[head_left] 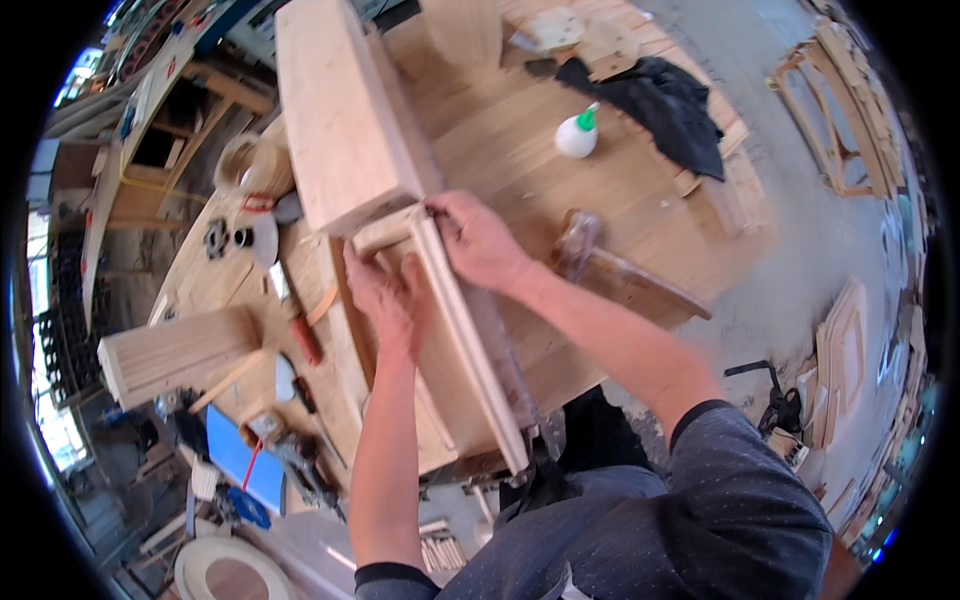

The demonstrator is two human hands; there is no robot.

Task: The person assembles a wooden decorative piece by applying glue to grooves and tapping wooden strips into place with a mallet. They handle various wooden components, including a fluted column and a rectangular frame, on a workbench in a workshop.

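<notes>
A long pale wooden frame [463, 340] lies along the near side of the workbench, its far end against a large pale wooden box [345, 110]. My left hand [388, 305] reaches inside the frame near that end, thumb and fingers apart, fingertips at the inner wood. At the frame's far right corner, my right hand [480, 243] has its fingers curled around the end of the rail. Part of the right fingers is hidden behind the hand. The hammer [600, 260] with a wooden handle rests on the bench to the right of my right forearm.
On the wooden workbench [500, 140] stand a white bottle with a green cap [577, 135] and a dark cloth [665, 110]. Left lie a red-handled tool [298, 325], a wooden block [180, 350] and a blue sheet [240, 460]. Wooden frames [835, 120] lean at the far right.
</notes>
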